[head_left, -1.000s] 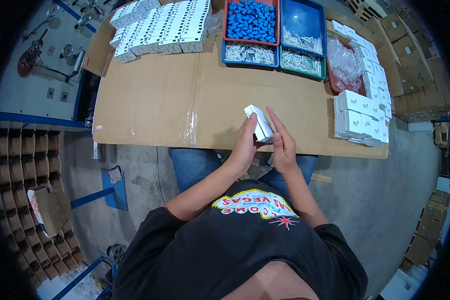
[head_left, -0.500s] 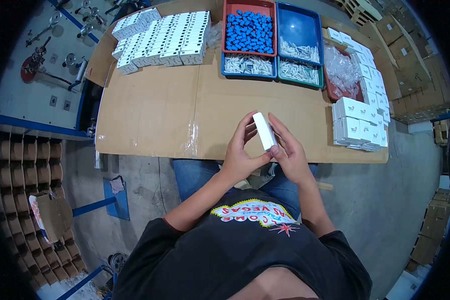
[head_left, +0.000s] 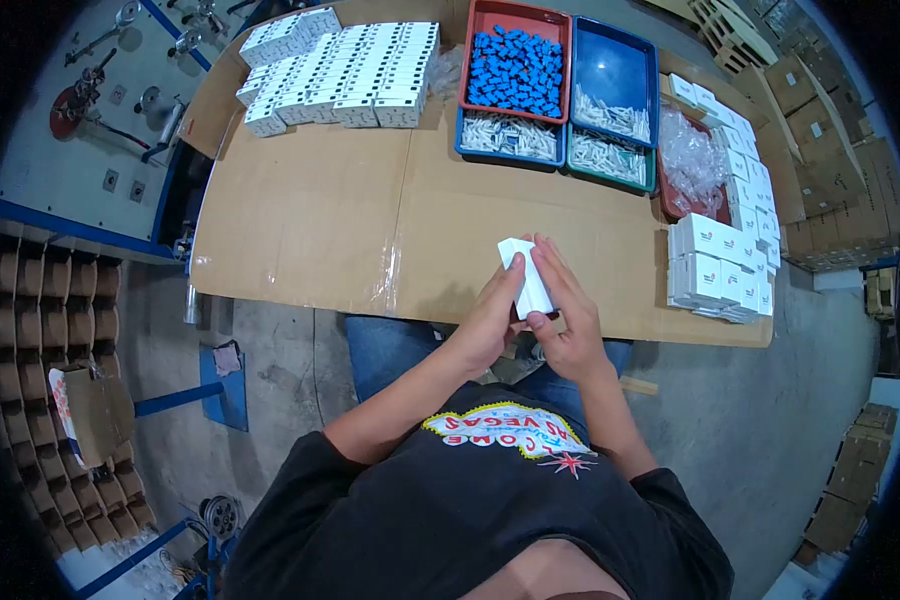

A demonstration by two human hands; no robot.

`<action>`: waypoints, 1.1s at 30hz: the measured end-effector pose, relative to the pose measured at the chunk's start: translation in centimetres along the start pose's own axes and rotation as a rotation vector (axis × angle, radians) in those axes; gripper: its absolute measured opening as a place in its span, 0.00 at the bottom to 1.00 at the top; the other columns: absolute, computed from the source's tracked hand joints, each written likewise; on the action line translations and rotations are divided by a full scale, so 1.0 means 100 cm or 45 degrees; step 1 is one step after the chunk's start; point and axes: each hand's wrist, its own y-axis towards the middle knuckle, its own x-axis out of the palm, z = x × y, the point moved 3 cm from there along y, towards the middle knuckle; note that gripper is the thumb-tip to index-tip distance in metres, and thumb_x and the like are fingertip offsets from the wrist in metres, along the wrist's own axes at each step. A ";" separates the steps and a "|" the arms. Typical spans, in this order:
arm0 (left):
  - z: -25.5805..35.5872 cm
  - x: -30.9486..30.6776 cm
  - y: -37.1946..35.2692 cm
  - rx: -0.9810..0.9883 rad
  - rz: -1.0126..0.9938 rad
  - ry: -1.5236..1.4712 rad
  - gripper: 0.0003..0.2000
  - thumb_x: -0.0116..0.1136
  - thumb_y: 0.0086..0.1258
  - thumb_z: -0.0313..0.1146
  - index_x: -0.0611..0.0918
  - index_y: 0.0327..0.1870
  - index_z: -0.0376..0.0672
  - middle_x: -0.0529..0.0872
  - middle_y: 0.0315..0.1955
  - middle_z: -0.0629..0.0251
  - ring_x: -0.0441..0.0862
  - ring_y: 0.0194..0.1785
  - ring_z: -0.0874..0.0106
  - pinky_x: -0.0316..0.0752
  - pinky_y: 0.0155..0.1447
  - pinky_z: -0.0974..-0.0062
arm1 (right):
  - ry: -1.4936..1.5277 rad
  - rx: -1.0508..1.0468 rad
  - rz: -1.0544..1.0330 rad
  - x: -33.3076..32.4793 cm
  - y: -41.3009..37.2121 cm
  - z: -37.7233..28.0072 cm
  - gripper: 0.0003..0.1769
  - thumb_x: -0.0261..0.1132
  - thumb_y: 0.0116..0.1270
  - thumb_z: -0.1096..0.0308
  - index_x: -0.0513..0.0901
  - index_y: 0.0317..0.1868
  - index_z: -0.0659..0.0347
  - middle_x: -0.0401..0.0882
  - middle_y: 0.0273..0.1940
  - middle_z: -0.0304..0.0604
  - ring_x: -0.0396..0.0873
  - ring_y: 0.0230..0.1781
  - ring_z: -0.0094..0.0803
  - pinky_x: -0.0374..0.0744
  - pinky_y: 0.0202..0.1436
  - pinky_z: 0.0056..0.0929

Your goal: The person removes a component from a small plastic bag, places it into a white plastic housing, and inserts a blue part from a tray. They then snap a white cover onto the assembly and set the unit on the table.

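Observation:
A small white box (head_left: 532,285) is held between my two hands, over the front edge of the cardboard-covered table (head_left: 300,220). My left hand (head_left: 487,318) grips its left side, with the thumb lying near the top. On the right side, my right hand (head_left: 570,320) presses with straight fingers along the box and the thumb by its lower end. The underside of the box and some left fingertips are hidden.
White boxes (head_left: 345,75) stand in rows at the back left; more white boxes (head_left: 715,255) are stacked at right. A red tray (head_left: 518,108) holds blue pieces. Blue (head_left: 615,60) and green (head_left: 610,180) trays hold white pieces. Clear plastic bags (head_left: 692,160) lie beside them.
The white box has turned in my hands and now shows a broader face and its end. Both hands have come closer together around it, slightly lower in view. The camera view has shifted a little.

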 end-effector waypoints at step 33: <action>-0.032 -0.018 0.004 0.273 0.268 -0.224 0.30 0.42 0.86 0.60 0.73 0.72 0.43 0.83 0.50 0.69 0.80 0.50 0.80 0.77 0.53 0.78 | 0.303 0.187 0.123 0.058 -0.028 0.019 0.40 0.52 0.83 0.41 0.63 0.83 0.62 0.57 0.84 0.54 0.52 0.87 0.49 0.40 0.86 0.56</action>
